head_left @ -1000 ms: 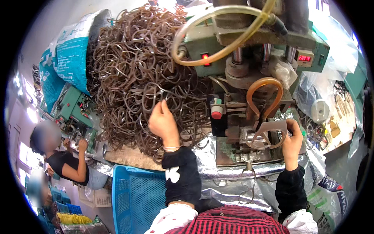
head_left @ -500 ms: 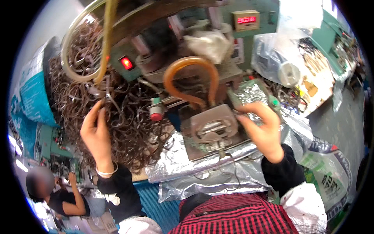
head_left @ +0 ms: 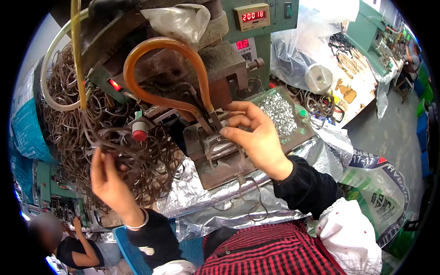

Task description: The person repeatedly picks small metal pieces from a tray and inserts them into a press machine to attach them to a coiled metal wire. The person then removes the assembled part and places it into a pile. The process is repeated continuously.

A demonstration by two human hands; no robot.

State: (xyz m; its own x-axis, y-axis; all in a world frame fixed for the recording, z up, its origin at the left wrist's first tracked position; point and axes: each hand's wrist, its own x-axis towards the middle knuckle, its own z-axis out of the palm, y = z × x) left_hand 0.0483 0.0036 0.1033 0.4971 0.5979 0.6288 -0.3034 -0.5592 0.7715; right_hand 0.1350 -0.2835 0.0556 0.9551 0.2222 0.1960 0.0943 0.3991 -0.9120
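- Dark-brown, curved, glossy strips (head_left: 71, 133) lie heaped left in the head view.
- Left hand (head_left: 112, 185): thumb and fingers nearly together before the heap; grip unclear.
- Right hand (head_left: 263, 144): half-curled beside the amber loop-shaped tube (head_left: 167, 43), at the dark metal mould (head_left: 224, 160); cannot tell if gripping.

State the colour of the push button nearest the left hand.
The push button is red, clearest in the head view.

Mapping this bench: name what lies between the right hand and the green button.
Head view: small silvery pieces lie between the right hand and the green button.
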